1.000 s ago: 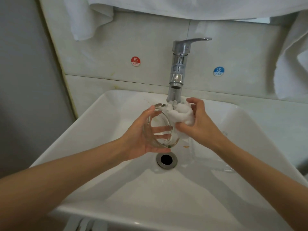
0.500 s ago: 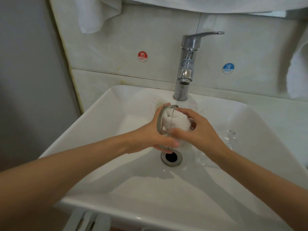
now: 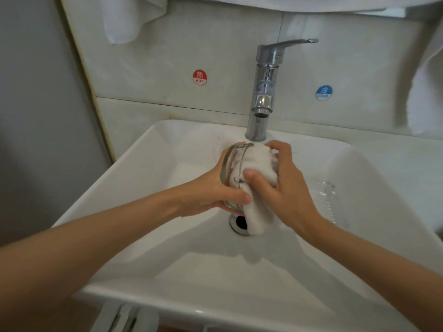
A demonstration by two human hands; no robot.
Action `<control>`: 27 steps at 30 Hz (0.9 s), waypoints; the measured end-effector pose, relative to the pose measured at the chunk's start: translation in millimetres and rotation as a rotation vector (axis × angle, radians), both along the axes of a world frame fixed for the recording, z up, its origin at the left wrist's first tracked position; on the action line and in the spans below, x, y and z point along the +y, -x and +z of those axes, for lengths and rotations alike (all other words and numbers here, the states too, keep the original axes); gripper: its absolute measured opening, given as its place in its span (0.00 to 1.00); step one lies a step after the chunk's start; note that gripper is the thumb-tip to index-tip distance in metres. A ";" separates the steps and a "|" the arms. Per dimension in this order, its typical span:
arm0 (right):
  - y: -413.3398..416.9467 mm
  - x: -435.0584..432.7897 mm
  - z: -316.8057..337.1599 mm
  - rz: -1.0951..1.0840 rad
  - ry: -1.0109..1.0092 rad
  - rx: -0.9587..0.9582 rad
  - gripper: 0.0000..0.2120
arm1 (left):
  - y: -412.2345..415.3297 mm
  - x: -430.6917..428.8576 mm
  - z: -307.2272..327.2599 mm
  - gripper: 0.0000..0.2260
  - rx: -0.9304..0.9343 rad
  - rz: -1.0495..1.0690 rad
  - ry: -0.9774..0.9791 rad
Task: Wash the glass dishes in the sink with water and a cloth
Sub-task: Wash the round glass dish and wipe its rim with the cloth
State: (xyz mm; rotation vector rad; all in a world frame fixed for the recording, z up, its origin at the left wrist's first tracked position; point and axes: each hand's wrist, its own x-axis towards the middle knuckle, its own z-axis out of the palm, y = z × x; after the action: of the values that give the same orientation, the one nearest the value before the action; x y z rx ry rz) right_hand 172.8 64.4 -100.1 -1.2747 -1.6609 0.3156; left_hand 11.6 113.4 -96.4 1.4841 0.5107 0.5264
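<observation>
— What is in the sink [image 3: 143, 178]?

— Under the tap [image 3: 263, 92] I see one clear glass [image 3: 226, 168], lying on its side above the basin, its mouth turned to the right. One white cloth [image 3: 257, 161] is pushed into this mouth, and its loose end hangs down in front of the tap, over the drain [image 3: 240, 224]. To the right of the tap, low in the basin, there is a second glass piece [image 3: 326, 188]. It is transparent and I cannot tell its shape.

— So how many things do you count?

— Two glass pieces, one cloth, one tap, one drain. On the wall there are two round stickers: the red sticker [image 3: 200, 77] to the left of the tap, the blue sticker [image 3: 323, 92] to its right.

— And the hands?

— The left hand [image 3: 208, 195] grips the glass from the left. Its fingers [image 3: 239, 197] are curled around the wall of the glass, and the thumb lies on the near edge. The right hand [image 3: 290, 188] holds the cloth. Its fingers [image 3: 279, 149] are bent over the top of the bundle, and the thumb presses the cloth toward the glass. Both hands are just below the spout.
</observation>
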 end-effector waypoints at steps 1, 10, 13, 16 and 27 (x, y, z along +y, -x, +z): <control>0.6 -0.9 0.4 -0.004 0.017 0.058 0.26 | -0.5 -0.3 -0.4 0.42 0.000 -0.013 0.001; -4.3 4.4 5.5 0.279 -0.147 -0.290 0.18 | 8.2 6.0 5.7 0.27 -0.023 -0.038 0.055; -9.8 7.4 4.0 0.299 -0.215 -0.443 0.18 | 8.7 6.4 4.8 0.29 -0.012 -0.045 0.074; -8.1 5.4 0.5 0.183 -0.147 -0.379 0.19 | 6.0 2.8 1.2 0.32 0.025 -0.044 0.034; -2.5 1.7 8.7 0.297 0.076 -0.091 0.20 | 7.6 1.4 5.1 0.30 0.013 -0.054 0.033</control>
State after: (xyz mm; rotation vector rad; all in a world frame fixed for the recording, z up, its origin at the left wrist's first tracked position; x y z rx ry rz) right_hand 175.3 66.2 -91.4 -1.1095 -1.9349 0.5097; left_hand 4.0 114.7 -91.3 1.4670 0.4864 0.4644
